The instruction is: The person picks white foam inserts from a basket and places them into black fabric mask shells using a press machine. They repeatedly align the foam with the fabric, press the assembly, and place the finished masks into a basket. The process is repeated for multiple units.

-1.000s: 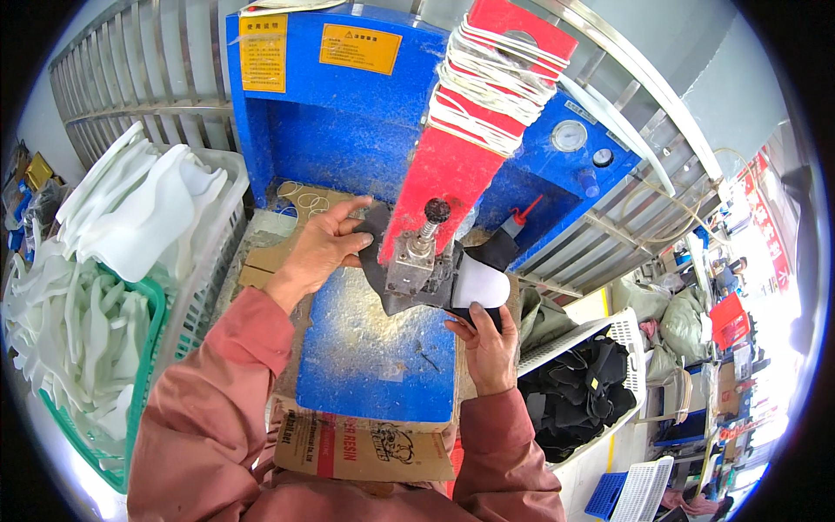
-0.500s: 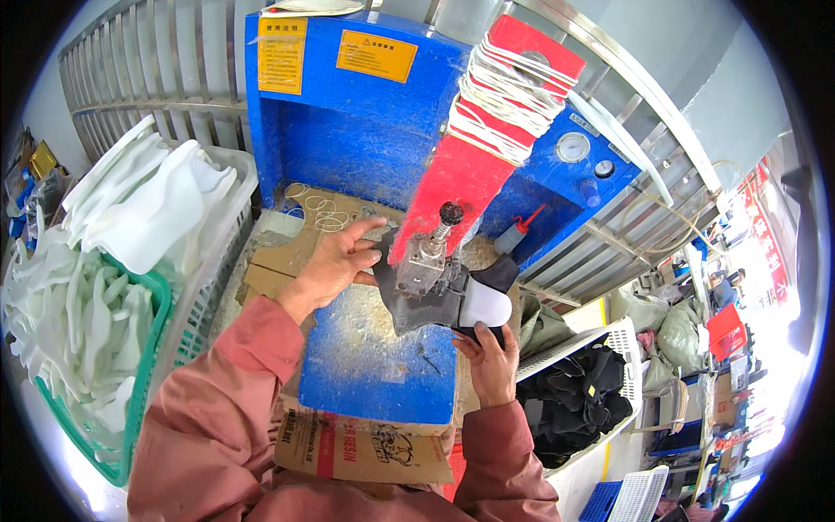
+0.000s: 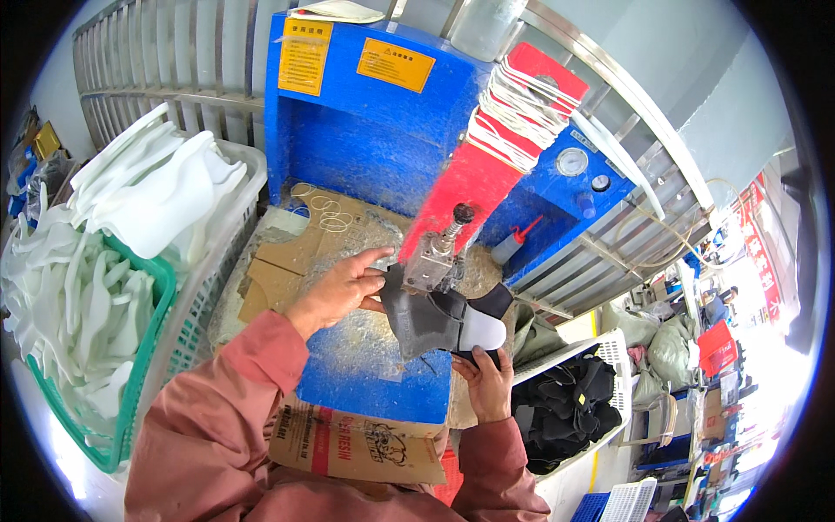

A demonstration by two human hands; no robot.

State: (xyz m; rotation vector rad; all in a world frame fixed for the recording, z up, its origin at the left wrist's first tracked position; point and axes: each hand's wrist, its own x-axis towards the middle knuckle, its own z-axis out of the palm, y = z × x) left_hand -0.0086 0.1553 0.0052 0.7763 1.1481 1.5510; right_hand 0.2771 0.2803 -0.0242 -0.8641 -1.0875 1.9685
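A black shoe upper [image 3: 421, 320] with a rounded white panel lies under the metal head [image 3: 432, 261] of a red press arm, over a blue work surface. My left hand [image 3: 341, 291] is at its left edge, fingertips against the edge and the index finger stretched out; part of its grip is hidden. My right hand [image 3: 487, 383] pinches the upper's lower right edge beside the white panel, thumb and fingers closed on it. The metal head covers the upper's top part.
Left stand a green basket [image 3: 117, 452] and a white crate [image 3: 252, 165] with white shaped pieces [image 3: 165, 196]. A white crate [image 3: 617, 370] of black pieces [image 3: 574, 404] is at right. The red arm [image 3: 465, 187] rises from the blue machine [image 3: 357, 139]. A red-tipped bottle [image 3: 509, 248] stands behind.
The view has shifted slightly. The upper has turned a little under the metal head, showing more of its dark surface. Both hands stay at its edges.
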